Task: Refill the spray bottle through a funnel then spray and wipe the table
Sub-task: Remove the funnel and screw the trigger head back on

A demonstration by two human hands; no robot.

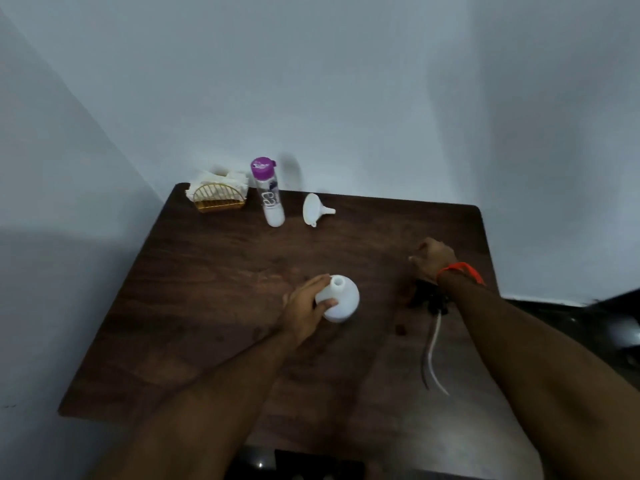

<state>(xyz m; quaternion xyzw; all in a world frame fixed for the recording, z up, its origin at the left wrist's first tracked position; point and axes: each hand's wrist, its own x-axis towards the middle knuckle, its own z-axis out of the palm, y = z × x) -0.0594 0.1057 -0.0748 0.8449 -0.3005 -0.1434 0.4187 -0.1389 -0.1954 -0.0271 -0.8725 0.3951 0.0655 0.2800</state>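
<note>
The white spray bottle body [341, 301] stands upright at the middle of the dark wooden table [214, 271], its neck uncapped. My left hand [306, 315] grips it from the left side. The black spray head with its white dip tube [431, 306] lies on the table to the right, partly under my right wrist. My right hand [433, 259] hovers just beyond it, fingers curled, with nothing seen in them. A white funnel [313, 209] lies on its side at the back. A clear water bottle with a purple cap [270, 195] stands left of the funnel.
A gold wire holder with white tissues [218, 194] sits at the table's back left corner. Walls close in behind and on the left. A dark object [311, 465] lies below the table's near edge.
</note>
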